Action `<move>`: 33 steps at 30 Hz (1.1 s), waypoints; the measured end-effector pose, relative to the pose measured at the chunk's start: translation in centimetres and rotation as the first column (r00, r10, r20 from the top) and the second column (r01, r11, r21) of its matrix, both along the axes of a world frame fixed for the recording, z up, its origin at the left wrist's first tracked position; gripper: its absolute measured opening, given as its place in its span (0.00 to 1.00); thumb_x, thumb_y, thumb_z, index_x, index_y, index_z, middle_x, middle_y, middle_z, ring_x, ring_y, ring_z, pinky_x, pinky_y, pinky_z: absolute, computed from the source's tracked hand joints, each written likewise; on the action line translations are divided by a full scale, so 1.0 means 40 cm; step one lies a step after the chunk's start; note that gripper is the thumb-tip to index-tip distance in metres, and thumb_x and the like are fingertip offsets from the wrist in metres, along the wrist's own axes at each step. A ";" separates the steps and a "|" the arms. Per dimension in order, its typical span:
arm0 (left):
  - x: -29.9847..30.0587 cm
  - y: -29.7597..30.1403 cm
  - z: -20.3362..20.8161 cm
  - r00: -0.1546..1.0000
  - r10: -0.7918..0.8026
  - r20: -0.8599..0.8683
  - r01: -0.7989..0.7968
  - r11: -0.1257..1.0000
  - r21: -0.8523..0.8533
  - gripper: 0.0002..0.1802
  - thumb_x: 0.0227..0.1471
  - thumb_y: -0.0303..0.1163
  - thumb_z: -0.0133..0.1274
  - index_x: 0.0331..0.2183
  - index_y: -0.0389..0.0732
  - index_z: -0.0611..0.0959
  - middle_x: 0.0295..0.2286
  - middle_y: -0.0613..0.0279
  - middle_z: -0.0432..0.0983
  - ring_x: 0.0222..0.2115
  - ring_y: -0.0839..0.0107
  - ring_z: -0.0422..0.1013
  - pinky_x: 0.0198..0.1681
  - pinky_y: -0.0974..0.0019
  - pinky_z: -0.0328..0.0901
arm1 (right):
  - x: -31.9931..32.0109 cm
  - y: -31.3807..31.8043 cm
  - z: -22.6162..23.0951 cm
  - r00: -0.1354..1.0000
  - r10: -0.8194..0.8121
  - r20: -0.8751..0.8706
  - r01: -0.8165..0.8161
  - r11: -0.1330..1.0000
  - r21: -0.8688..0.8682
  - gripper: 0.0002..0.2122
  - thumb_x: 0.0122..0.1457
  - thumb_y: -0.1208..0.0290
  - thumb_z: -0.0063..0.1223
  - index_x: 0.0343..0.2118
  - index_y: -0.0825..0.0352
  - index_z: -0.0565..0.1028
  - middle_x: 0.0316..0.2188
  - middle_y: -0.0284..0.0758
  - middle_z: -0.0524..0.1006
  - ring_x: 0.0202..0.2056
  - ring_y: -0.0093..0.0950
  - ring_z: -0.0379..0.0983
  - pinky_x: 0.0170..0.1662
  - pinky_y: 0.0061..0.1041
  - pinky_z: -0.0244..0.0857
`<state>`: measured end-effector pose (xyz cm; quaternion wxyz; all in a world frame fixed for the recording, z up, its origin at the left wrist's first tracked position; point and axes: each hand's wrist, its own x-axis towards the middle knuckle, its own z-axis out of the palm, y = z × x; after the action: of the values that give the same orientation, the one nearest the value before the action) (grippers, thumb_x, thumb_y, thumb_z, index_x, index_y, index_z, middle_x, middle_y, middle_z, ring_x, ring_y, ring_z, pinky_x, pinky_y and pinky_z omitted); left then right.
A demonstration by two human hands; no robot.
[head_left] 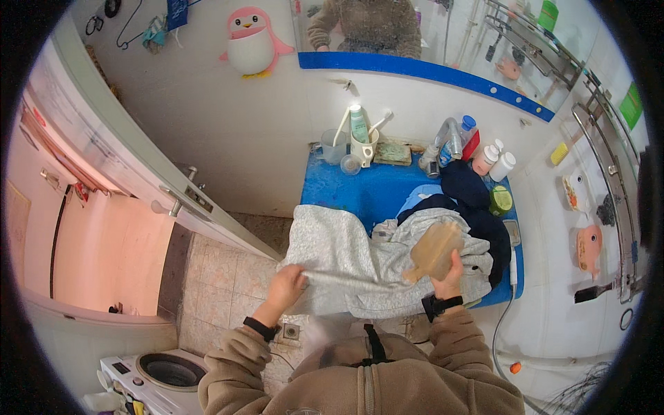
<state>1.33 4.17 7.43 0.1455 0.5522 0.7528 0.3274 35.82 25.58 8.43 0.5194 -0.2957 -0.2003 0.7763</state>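
A light grey speckled garment [325, 238] is spread over the front of the blue washbasin counter [321, 183], its near edge hanging over. My left hand [287, 287] is closed on that near edge at the left and pulls it into a taut fold. In my right hand [449, 277] is a tan, paddle-shaped scrubbing brush [437, 247] with a short handle, held over the bunched right part of the garment. Its underside is hidden. Dark navy clothing [487, 232] lies heaped behind and to the right of the grey garment.
Along the counter's back stand a cup with toothbrushes [364, 149], a soap dish [392, 153], a faucet [453, 138] and several bottles [487, 159]. A green tub [500, 200] sits at the right. An open door [173, 159] stands left; a washing machine [152, 373] is lower left.
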 end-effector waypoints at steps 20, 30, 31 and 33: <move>0.362 0.028 0.137 0.823 -0.544 -0.163 0.564 0.817 0.122 0.18 0.44 0.29 0.55 0.41 0.41 0.78 0.36 0.57 0.72 0.38 0.58 0.70 0.42 0.60 0.67 | 0.390 0.153 0.147 0.735 -0.564 -0.375 0.623 0.781 0.046 0.29 0.56 0.50 0.50 0.57 0.61 0.64 0.57 0.37 0.65 0.57 0.40 0.59 0.59 0.45 0.51; 0.183 -0.156 0.025 0.914 0.403 0.047 -0.404 0.914 0.031 0.14 0.42 0.33 0.63 0.31 0.35 0.79 0.25 0.53 0.76 0.27 0.57 0.73 0.32 0.60 0.67 | 0.377 0.046 0.049 0.667 -0.597 0.446 0.391 0.789 0.474 0.34 0.49 0.73 0.60 0.60 0.67 0.57 0.57 0.40 0.61 0.55 0.34 0.61 0.56 0.35 0.59; 0.169 -0.163 0.016 0.875 0.462 0.144 -0.436 0.882 -0.175 0.16 0.42 0.32 0.63 0.31 0.33 0.78 0.25 0.52 0.75 0.25 0.58 0.72 0.30 0.61 0.67 | 0.352 0.019 0.086 0.614 -0.610 0.500 0.288 0.763 0.578 0.34 0.51 0.69 0.59 0.61 0.67 0.56 0.58 0.40 0.61 0.56 0.34 0.60 0.57 0.34 0.59; 0.155 -0.158 -0.008 0.893 0.410 0.185 -0.384 0.909 -0.159 0.17 0.41 0.34 0.64 0.31 0.31 0.78 0.23 0.52 0.75 0.23 0.60 0.72 0.29 0.63 0.67 | 0.293 -0.035 0.165 0.764 -0.532 0.365 0.348 0.816 0.461 0.37 0.50 0.64 0.59 0.62 0.67 0.55 0.59 0.40 0.60 0.56 0.34 0.60 0.57 0.33 0.58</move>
<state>7.51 -2.13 7.13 0.1883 0.3385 0.8476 0.3626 47.54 24.20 15.04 0.6695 -0.4146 -0.3864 0.4802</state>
